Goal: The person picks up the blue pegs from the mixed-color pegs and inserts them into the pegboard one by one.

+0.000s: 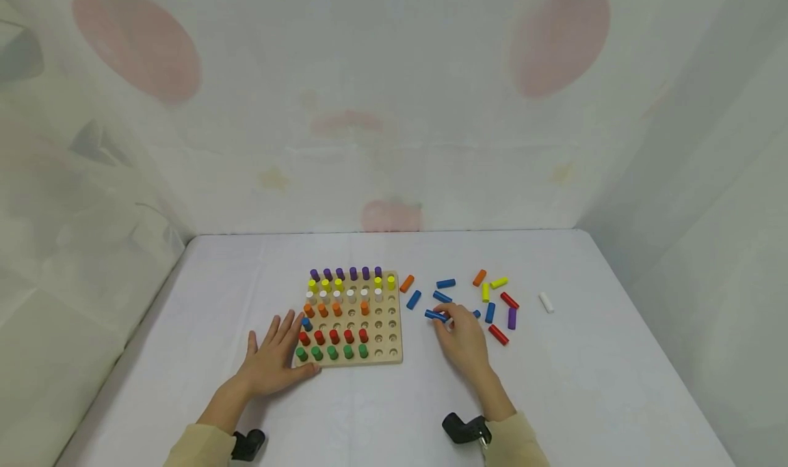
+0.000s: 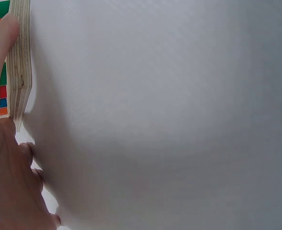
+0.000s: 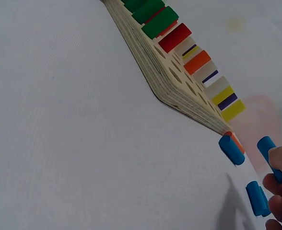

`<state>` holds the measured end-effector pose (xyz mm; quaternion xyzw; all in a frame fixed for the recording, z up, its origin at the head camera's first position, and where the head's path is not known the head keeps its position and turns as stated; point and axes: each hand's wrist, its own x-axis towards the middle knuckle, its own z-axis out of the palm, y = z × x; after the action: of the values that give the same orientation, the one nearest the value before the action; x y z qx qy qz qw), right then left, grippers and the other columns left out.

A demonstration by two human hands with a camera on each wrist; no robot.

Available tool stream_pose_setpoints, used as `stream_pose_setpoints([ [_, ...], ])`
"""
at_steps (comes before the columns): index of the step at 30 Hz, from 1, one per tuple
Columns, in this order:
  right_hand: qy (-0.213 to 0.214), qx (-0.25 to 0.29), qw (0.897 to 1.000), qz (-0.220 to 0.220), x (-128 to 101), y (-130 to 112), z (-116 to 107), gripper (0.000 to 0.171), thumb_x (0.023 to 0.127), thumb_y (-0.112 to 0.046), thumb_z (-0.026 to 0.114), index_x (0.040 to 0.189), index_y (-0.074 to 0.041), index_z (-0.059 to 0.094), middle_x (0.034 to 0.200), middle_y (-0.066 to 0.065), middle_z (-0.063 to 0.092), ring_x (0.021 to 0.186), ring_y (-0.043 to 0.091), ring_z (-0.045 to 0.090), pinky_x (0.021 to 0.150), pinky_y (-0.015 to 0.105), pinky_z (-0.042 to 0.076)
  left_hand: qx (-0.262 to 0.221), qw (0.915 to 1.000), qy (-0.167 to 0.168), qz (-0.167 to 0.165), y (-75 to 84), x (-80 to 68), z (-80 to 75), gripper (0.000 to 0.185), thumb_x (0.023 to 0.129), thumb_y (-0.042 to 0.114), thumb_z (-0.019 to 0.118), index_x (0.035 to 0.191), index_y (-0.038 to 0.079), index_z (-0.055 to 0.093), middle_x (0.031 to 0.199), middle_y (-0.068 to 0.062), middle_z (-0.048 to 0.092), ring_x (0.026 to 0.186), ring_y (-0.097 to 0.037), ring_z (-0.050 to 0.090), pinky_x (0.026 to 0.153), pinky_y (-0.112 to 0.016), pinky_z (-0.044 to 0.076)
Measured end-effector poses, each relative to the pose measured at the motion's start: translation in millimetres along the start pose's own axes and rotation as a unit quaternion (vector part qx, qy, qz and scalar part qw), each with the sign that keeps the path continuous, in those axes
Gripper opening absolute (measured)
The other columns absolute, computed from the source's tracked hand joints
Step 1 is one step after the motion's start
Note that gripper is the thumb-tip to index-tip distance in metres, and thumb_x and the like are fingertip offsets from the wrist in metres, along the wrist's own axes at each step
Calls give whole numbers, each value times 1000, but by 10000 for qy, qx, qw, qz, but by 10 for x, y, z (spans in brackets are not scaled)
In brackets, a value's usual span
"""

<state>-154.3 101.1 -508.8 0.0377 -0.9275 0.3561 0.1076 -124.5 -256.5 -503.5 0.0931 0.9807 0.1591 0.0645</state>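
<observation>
A wooden pegboard (image 1: 385, 325) lies flat, with rows of purple, yellow, white, orange, red and green pegs standing in its holes. One blue peg (image 1: 306, 324) stands at the left end of its row. My left hand (image 1: 271, 364) lies with spread fingers at the board's left side. Its thumb (image 2: 4, 38) touches the edge of the board in the left wrist view. Right of the board, my right hand (image 1: 464, 340) pinches a blue peg (image 3: 265, 146) between thumb and fingers, above the table.
Loose blue pegs (image 1: 414, 299) lie around the right hand. An orange peg (image 1: 407, 284) is beside the board's right edge. Farther right are red pegs (image 1: 498, 334), yellow pegs (image 1: 499, 282), a purple peg (image 1: 512, 318) and a white peg (image 1: 546, 302) on the white tablecloth (image 1: 591, 385).
</observation>
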Motion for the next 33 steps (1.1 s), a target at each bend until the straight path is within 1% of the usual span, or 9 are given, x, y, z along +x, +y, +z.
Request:
stream_pose_setpoints([
  [4, 32, 30, 9999, -132, 30, -44, 36, 16, 84, -21, 67, 101, -20, 65, 83, -6, 58, 73, 9, 47, 62, 23, 43, 29, 10000, -46, -22, -4, 0, 3, 104, 71, 72, 56, 149, 15, 16, 154, -15, 14, 139, -42, 9, 98, -73, -3],
  [7, 38, 53, 9996, -275, 55, -91, 54, 16, 85, -21, 67, 101, -19, 65, 85, -6, 59, 74, 8, 47, 63, 23, 44, -1, 10000, -55, -29, -12, 4, 11, 104, 71, 72, 56, 149, 16, 16, 154, -15, 14, 139, -42, 9, 98, -73, -4],
  [14, 27, 137, 9985, -523, 109, -249, 73, 18, 83, -18, 68, 101, -16, 67, 88, -4, 60, 74, 9, 50, 62, 23, 44, -132, 9999, 13, 29, -20, 4, 29, 104, 71, 71, 57, 149, 17, 15, 154, -15, 14, 139, -42, 7, 98, -73, -7],
  [17, -49, 157, 9983, -563, 134, -321, 102, 18, 83, -19, 68, 101, -17, 67, 88, -4, 58, 74, 9, 49, 62, 21, 43, -219, 9996, 116, 99, -33, -1, 43, 103, 71, 68, 60, 149, 17, 16, 153, -17, 15, 138, -43, 9, 97, -73, -7],
  [22, -217, 231, 9975, -629, 177, -429, 170, 20, 83, -18, 68, 102, -16, 67, 87, -3, 55, 70, 8, 46, 59, 19, 41, -243, 9996, 122, 100, -35, -11, 47, 103, 71, 68, 59, 149, 18, 15, 153, -17, 15, 138, -43, 9, 98, -73, -7],
  [28, -364, 403, 9963, -665, 228, -541, 255, 22, 83, -16, 67, 105, -15, 68, 89, -1, 55, 71, 11, 49, 57, 17, 39, -265, 9995, 154, 101, 9, -23, 14, 102, 71, 65, 62, 148, 15, 20, 152, -18, 17, 137, -44, 10, 97, -73, -6],
  [33, -533, 409, 9950, -732, 260, -647, 297, 23, 85, -17, 65, 108, -16, 67, 92, -1, 56, 71, 10, 47, 56, 17, 39, -125, 9999, 32, 27, 16, -13, 7, 103, 71, 68, 60, 148, 14, 19, 153, -16, 15, 138, -44, 9, 98, -73, -6],
])
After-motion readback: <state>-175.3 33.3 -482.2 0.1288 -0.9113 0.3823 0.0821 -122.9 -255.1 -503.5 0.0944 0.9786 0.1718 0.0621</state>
